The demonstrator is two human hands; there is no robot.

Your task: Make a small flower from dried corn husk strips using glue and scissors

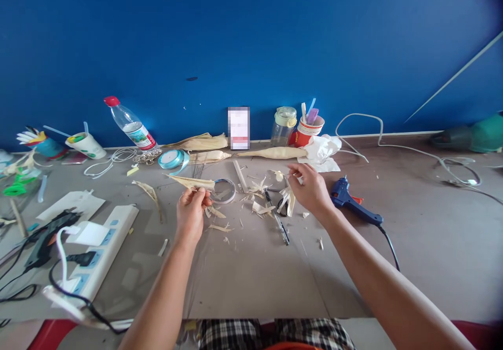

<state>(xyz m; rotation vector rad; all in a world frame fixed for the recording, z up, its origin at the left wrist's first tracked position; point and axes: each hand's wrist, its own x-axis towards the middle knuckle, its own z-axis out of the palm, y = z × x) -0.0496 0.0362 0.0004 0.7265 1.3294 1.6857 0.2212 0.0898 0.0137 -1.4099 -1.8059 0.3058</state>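
Observation:
My left hand (191, 208) is closed in a pinch on a pale dried corn-husk piece (194, 183) that points up and left above the table. My right hand (310, 185) hovers over a pile of husk scraps (262, 203), fingers curled round a thin pale strip (288, 199). A roll of tape (225, 190) lies just right of my left hand. Black scissors (278, 219) lie between my hands, beside the scraps.
A blue glue gun (349, 200) lies right of my right hand, its cord trailing toward me. A white power strip (100, 248) with plugs lies at left. Water bottle (131, 124), ribbon roll (173, 159), jar (283, 126), red paper cup (308, 130) and whole husks (275, 153) line the blue wall.

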